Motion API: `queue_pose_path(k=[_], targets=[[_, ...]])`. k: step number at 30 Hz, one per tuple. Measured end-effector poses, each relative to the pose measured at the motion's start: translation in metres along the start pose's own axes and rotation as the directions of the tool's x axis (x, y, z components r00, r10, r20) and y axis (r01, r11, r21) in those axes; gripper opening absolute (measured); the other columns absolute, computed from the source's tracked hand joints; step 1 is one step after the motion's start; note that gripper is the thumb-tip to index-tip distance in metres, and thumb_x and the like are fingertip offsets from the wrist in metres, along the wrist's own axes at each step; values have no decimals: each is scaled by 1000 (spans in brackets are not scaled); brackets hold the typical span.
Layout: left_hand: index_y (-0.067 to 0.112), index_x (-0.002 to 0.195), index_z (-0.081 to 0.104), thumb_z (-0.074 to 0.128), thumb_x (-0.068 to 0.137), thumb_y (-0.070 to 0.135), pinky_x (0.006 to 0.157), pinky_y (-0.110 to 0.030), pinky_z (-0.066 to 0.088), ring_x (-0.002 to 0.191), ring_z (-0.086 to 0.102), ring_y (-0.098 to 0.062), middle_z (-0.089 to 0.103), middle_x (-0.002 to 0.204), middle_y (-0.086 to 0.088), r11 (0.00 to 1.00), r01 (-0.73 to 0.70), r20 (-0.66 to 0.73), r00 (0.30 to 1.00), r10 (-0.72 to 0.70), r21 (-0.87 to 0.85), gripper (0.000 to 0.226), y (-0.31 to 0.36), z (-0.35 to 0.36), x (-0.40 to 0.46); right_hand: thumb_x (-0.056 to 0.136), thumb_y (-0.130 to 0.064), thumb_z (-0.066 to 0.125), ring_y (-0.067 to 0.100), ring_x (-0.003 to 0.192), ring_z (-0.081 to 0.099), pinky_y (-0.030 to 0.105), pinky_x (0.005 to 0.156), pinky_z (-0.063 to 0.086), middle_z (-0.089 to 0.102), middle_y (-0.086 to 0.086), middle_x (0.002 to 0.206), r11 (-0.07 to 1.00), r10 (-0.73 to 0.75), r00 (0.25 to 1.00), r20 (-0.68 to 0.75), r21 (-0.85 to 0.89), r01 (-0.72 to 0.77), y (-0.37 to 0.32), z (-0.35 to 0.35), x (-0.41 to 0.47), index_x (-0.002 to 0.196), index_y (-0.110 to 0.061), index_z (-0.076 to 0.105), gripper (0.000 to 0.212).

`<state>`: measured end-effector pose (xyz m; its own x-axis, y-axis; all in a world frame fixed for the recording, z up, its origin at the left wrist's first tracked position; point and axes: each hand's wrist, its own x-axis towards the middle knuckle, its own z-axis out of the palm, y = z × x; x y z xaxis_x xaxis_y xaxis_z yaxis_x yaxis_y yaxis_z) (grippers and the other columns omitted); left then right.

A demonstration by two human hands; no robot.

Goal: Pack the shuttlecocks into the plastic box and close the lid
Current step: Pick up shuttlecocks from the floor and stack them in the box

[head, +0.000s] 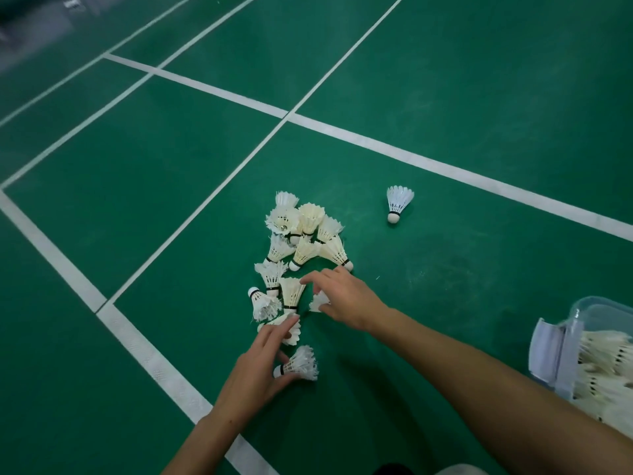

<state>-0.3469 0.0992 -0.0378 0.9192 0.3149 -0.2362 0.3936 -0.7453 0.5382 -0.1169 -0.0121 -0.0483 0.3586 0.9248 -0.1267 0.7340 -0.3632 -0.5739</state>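
Fingers (274,334) of the left hand (255,371) are extended forward, tips resting on the feathers of a shuttlecock lying at the near end of the heap; the thumb reaches sideways under a separate frayed shuttlecock (301,364), touching its feathers near the cork. Spread is moderate, nothing clearly enclosed. Right hand (342,298): fingers curled downward, a small white feather skirt (319,301) showing under the palm between thumb and fingers, held in a pinch; index tip pointing toward the heap, just beside an upright cream shuttlecock (292,293).

Heap of shuttlecocks (301,234) lies on the green court floor (171,200), roughly central, just right of a thin white line (219,190) that runs diagonally away. About a dozen pieces, some white and ragged, some cream, lying in mixed directions and touching one another. The near end of the heap lies directly under both sets of fingers; the far end is well clear of them.

One lone shuttlecock (399,204) stands cork-down, apart from the heap, to the right and farther away, near a broad white line (445,169).

Plastic box (555,351) sits at the right edge of view, partly cut off, clear walls with a pale latch flap on its left end. Lid is off or out of view; many shuttlecocks are visible inside. The right forearm passes just beside its near left corner.
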Motion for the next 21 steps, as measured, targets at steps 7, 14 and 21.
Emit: queue_pose_path(k=[7,14,21], targets=[[40,149,39,88,77,49,69,-34,61,78,65,-6,33,139,10,932,-64,41,998,53,356,88,2,-14,26,95,-23,73,21,116,48,35,87,46,61,-4,120,999,31,999,-9,10,-31,11,-7,-9,146,-30,44,59],[32,117,65,68,82,72,71,-33,56,93,70,-17,36,158,8,860,-201,237,967,97,468,53,-11,-37,53,97,-25,71,18,119,47,38,92,50,60,-6,120,997,62,998,-20,36,-61,17,-14,-21,145,-29,45,55],[24,100,70,75,87,56,79,-34,55,85,68,-11,36,153,6,906,-170,317,947,42,388,35,-14,-35,59,99,-32,69,15,109,43,35,80,45,64,-6,120,992,115,993,-7,58,-115,25,-25,-41,143,-30,47,50]])
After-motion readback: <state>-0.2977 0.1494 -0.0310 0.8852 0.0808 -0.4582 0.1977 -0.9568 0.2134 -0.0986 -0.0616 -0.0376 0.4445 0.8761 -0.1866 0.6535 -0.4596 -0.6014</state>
